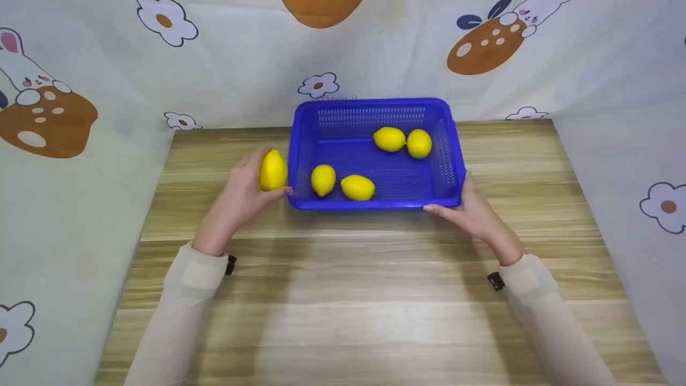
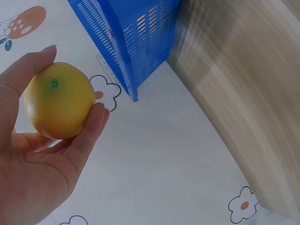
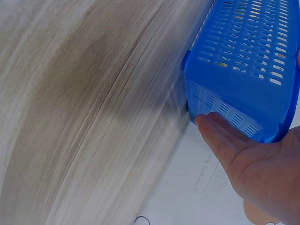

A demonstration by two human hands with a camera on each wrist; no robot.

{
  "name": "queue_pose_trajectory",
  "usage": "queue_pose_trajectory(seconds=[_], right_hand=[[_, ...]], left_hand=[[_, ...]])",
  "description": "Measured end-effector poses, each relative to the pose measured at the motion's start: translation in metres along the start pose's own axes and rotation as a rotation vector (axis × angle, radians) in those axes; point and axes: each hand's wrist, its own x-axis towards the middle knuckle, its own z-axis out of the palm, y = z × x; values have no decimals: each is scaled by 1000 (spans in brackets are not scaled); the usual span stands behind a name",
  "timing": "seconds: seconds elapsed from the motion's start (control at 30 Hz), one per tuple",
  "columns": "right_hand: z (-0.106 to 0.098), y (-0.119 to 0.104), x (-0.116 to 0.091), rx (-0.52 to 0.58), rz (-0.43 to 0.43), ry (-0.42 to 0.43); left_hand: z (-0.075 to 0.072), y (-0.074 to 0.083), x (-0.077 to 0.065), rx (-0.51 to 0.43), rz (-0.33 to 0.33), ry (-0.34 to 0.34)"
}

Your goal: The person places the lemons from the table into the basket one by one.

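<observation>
My left hand (image 1: 244, 187) grips a yellow lemon (image 1: 274, 170) just left of the blue plastic basket (image 1: 375, 205). In the left wrist view, the lemon (image 2: 61, 101) sits between thumb and fingers with its green stem end showing. My right hand (image 1: 477, 212) rests against the basket's front right corner, thumb along the front rim. The right wrist view shows straight fingers (image 3: 215, 133) lying against the basket's slotted wall (image 3: 234, 93). Inside the basket, two lemons lie near the front, one (image 1: 323, 180) beside another (image 1: 358, 187); two more (image 1: 389, 139) (image 1: 419, 143) lie at the back right.
The basket stands at the back of a wood-grain table (image 1: 375, 300). Pale cloth with cartoon rabbits and flowers (image 1: 241, 64) hangs behind the table and along both sides. Both sleeves have a dark clip (image 1: 496, 281) near the cuff.
</observation>
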Motion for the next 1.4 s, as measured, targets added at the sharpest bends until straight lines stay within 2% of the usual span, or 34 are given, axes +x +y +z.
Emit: queue_pose_trajectory(seconds=[0.3,0.57,1.03,1.4], right_hand=[[-1,0,-1,-23,34,-13],[-1,-1,0,-16,31,-14],[0,1,1,-24,20,0],[0,1,1,-30,32,-3]], left_hand=[[-5,2,8,-12,12,-20],[-9,8,17,8,-21,-64],[-18,21,38,26,-22,-99],[-19,34,57,32,-13,-134]])
